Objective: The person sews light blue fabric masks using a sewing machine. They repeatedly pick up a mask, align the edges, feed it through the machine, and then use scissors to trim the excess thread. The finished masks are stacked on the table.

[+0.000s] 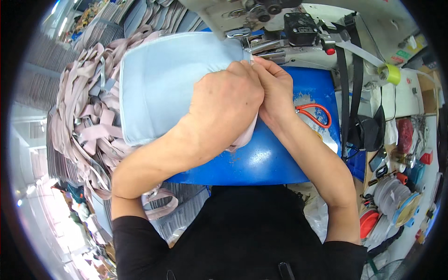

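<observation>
A light blue fabric panel (158, 84) with rounded corners and stitched edges lies on the blue work table (275, 161). Its right edge reaches under the sewing machine (203, 14). My left hand (228, 95) is closed on the panel near that edge, knuckles up, its fingertips mostly hidden. Right beside it, my right hand (278, 88) pinches the panel's edge close to the presser foot, thumb and forefinger together. The two hands touch. A pale pink piece of fabric (243, 141) shows below my left hand. Whatever lies between the fingertips is mostly hidden.
Red-handled snips (329, 116) lie to the right of my right wrist. Tangled pink straps (77, 98) and stacked grey-blue panels (35, 70) crowd the left. Black straps (343, 93) hang at the right, before a bench with tape and spools (392, 198).
</observation>
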Demonstrator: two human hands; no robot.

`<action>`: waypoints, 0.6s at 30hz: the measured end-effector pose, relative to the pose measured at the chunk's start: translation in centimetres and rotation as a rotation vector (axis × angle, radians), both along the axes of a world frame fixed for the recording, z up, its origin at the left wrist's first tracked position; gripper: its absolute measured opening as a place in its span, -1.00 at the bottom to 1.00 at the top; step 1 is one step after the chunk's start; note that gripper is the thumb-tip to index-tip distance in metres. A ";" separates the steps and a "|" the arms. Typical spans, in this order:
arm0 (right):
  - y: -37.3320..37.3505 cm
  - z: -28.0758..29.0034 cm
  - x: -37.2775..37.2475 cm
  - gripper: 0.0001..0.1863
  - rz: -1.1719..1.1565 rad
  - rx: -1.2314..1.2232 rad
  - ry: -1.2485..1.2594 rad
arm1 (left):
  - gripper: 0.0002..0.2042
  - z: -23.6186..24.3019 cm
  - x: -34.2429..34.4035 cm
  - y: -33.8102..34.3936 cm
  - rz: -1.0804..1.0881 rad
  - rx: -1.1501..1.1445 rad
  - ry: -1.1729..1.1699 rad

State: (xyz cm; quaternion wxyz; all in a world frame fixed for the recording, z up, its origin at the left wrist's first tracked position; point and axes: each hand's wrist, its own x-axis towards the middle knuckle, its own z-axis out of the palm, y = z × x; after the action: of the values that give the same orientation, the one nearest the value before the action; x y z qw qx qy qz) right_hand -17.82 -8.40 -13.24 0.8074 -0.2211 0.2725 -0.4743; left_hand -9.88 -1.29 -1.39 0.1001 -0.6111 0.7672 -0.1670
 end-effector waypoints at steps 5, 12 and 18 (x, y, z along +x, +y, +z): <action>0.7 0.8 -0.7 -0.74 0.014 -0.050 0.040 | -0.84 -1.9 0.3 -1.8 -0.017 -0.085 0.114; 0.6 -0.9 -2.2 -0.65 0.026 -0.452 0.373 | -0.64 -2.4 1.8 -2.6 0.098 -0.036 0.421; 3.4 -0.1 -6.2 -0.57 0.037 -0.748 0.773 | -0.47 -2.5 0.9 1.8 0.135 -0.094 0.653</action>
State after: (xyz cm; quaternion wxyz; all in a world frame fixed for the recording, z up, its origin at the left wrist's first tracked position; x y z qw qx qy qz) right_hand -24.04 -5.04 -13.36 0.5227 -0.6567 0.3584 -0.4087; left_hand -8.94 0.48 -3.92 -0.1685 -0.6857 0.7080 0.0094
